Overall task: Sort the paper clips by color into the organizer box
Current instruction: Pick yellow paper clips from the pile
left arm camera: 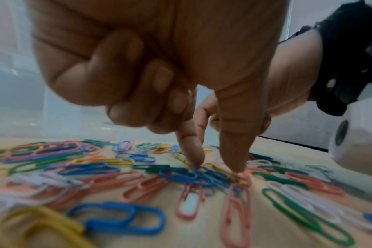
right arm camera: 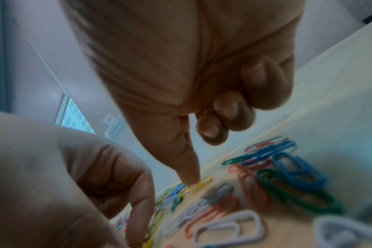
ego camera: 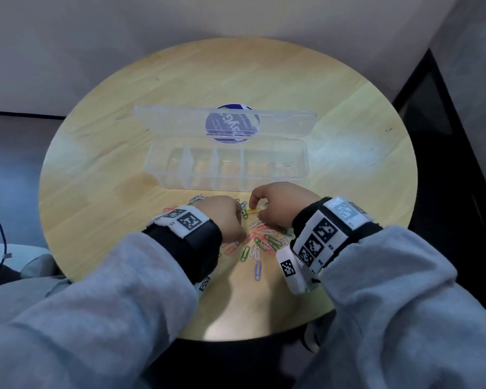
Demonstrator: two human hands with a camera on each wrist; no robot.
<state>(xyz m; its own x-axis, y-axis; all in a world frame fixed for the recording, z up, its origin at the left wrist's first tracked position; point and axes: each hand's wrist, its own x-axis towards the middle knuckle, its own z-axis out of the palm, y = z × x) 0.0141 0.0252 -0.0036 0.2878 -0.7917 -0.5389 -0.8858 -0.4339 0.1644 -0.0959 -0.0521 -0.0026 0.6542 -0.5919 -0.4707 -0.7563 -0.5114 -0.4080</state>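
Both hands work the heap at the near edge of the surface (ego camera: 101, 153), low enough that fingertips can rake single clips out of the tangle. Left hand (ego camera: 222, 217) sits at the left of the heap with 3 fingers curled into the palm and holding nothing I can see; its index finger and thumb point straight down, tips pressed on a knot of blue clips (left arm camera: 199, 177) and a yellow one, apparently to pin or tease them apart, not yet pinching any clip off the wood. Clips (ego camera: 257, 248) in blue, green, pink, white and yellow lie loose and overlapping between and under the wrists, which is why each has to be slid free first.

Right hand (ego camera: 278, 203) comes next: its index fingertip presses a yellow clip (right arm camera: 200, 184) flat against the wood, likely to drag it clear, while its other fingers curl inward on what looks like a sliver of yellow wire in the right wrist view, probably clips already gathered, though that is too small to be sure.

Just beyond both hands stands the box (ego camera: 230, 167), clear, lid (ego camera: 225, 122) propped open away from the person so every compartment is reachable. All compartments look empty, so sorting has barely begun.
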